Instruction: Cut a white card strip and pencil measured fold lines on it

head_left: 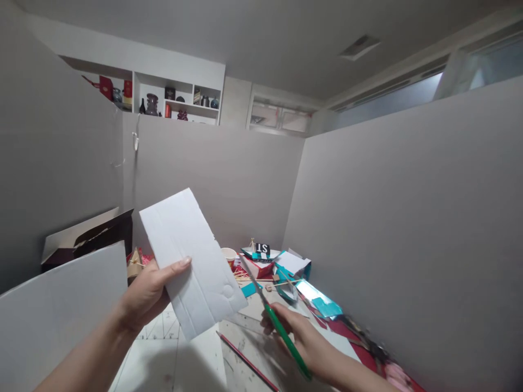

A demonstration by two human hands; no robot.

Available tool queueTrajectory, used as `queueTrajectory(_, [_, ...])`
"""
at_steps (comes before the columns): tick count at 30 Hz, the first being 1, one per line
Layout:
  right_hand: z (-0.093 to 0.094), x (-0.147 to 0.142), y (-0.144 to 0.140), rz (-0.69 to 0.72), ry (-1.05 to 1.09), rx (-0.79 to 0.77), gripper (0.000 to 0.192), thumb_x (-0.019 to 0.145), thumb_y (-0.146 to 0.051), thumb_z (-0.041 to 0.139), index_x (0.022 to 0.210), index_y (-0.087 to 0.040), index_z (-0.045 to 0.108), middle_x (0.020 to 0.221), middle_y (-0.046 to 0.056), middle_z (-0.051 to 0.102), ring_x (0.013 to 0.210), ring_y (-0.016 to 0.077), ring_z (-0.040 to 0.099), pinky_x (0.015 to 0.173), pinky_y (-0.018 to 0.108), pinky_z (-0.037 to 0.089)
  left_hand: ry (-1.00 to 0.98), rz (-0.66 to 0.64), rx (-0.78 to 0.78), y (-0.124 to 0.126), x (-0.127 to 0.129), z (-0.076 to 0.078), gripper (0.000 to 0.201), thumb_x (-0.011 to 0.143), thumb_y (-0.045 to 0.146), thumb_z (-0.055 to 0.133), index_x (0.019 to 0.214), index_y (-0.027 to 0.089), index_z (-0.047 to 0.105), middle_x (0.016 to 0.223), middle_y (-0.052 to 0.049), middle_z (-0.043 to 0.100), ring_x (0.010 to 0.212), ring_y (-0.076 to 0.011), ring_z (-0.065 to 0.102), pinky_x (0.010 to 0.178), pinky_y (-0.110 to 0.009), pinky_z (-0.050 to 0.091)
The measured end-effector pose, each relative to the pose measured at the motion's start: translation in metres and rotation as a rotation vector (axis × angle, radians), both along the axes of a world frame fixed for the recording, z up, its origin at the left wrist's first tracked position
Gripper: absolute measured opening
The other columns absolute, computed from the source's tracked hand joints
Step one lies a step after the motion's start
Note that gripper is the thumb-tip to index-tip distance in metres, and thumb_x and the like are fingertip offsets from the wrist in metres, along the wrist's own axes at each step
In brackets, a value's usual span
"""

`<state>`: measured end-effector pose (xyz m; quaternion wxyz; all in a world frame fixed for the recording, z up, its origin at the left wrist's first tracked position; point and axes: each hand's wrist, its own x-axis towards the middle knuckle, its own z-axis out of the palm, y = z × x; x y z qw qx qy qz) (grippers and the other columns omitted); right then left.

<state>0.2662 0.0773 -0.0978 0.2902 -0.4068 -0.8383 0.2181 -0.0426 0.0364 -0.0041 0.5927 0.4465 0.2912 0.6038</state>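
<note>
Our left hand (149,294) pinches a white cardboard sheet (190,261) at ten o'clock. Our right hand (304,340), at five o'clock, is clamped on green-handled scissors (278,321).

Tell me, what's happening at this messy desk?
A person is doing paper craft. Their left hand holds up a white cardboard piece, thumb pressed on its face. Their right hand grips green-handled scissors, blades pointing up toward the card's lower edge but not yet cutting it. A red pencil lies on the table, with teal and red paper scraps piled behind.
</note>
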Motion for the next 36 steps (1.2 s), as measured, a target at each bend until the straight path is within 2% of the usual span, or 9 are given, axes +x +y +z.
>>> queueTrajectory(4, [0.02,-0.017,-0.019,0.169,0.267,-0.194,0.032,0.091,-0.046,0.054,0.108,-0.019,0.048,0.087,0.006,0.06,0.073,0.0184,0.061,0.072,0.033,0.052,-0.003,0.002,-0.016,-0.007,0.0,0.005,0.049,0.073,0.025,0.082,0.118,0.01,0.069,0.102,-0.015,0.077,0.093,-0.0293,0.073,0.08,-0.031,0.061])
queueTrajectory(8, [0.035,-0.033,-0.027,0.208,0.383,-0.29,0.041,0.087,-0.057,0.058,0.103,-0.021,0.045,0.079,-0.001,0.044,0.063,0.0127,0.046,0.053,0.024,0.048,-0.018,0.07,0.034,-0.012,-0.005,0.011,0.053,0.067,0.026,0.085,0.116,0.012,0.07,0.092,-0.013,0.079,0.087,-0.0291,0.074,0.076,-0.03,0.061])
queueTrajectory(10, [0.041,-0.039,-0.026,0.246,0.366,-0.267,0.048,0.083,-0.065,0.059,0.096,-0.021,0.046,0.076,-0.001,0.042,0.062,0.012,0.041,0.048,0.021,0.043,-0.02,0.103,0.051,-0.015,-0.008,0.015,0.051,0.067,0.024,0.085,0.114,0.012,0.071,0.09,-0.012,0.079,0.082,-0.0272,0.075,0.069,-0.027,0.061])
queueTrajectory(12, [0.047,-0.045,-0.023,0.312,0.327,-0.202,0.052,0.08,-0.07,0.056,0.094,-0.02,0.048,0.078,0.0,0.044,0.064,0.013,0.041,0.051,0.022,0.042,-0.023,0.15,0.06,-0.019,-0.011,0.019,0.047,0.067,0.022,0.084,0.112,0.012,0.072,0.089,-0.011,0.079,0.076,-0.0252,0.075,0.065,-0.025,0.061])
queueTrajectory(16, [0.056,-0.06,-0.02,0.355,0.24,-0.023,0.041,0.086,-0.059,0.054,0.097,-0.02,0.051,0.084,0.002,0.049,0.073,0.016,0.042,0.066,0.027,0.044,-0.045,0.221,0.091,-0.027,-0.013,0.026,0.053,0.067,0.021,0.083,0.118,0.013,0.069,0.09,-0.01,0.079,0.074,-0.025,0.075,0.067,-0.027,0.061])
queueTrajectory(19, [0.055,-0.072,-0.02,0.349,0.229,0.002,0.031,0.086,-0.048,0.055,0.096,-0.019,0.051,0.079,0.0,0.047,0.069,0.015,0.04,0.068,0.028,0.042,-0.035,0.232,0.1,-0.028,-0.013,0.027,0.06,0.066,0.022,0.083,0.123,0.013,0.066,0.091,-0.01,0.079,0.077,-0.0269,0.075,0.066,-0.027,0.061])
queueTrajectory(23, [0.046,-0.079,-0.022,0.395,0.274,-0.056,0.03,0.089,-0.047,0.052,0.095,-0.018,0.052,0.079,0.001,0.049,0.065,0.0131,0.043,0.059,0.025,0.04,0.006,0.23,0.094,-0.026,-0.013,0.024,0.063,0.066,0.024,0.084,0.125,0.014,0.065,0.092,-0.011,0.079,0.079,-0.0281,0.074,0.064,-0.027,0.06])
queueTrajectory(29, [0.034,-0.079,-0.026,0.464,0.435,-0.304,0.045,0.089,-0.063,0.05,0.094,-0.018,0.05,0.059,-0.007,0.042,0.042,0.0062,0.035,0.04,0.018,0.032,0.053,0.218,0.085,-0.024,-0.011,0.02,0.063,0.066,0.027,0.084,0.125,0.017,0.066,0.092,-0.01,0.079,0.076,-0.0285,0.074,0.067,-0.03,0.061])
queueTrajectory(36, [0.029,-0.081,-0.031,0.466,0.502,-0.35,0.06,0.082,-0.076,0.05,0.093,-0.016,0.053,0.047,-0.01,0.039,0.036,0.0065,0.038,0.036,0.018,0.032,0.065,0.148,0.048,-0.028,-0.011,0.02,0.059,0.068,0.027,0.083,0.122,0.015,0.066,0.092,-0.012,0.078,0.078,-0.029,0.074,0.072,-0.032,0.061])
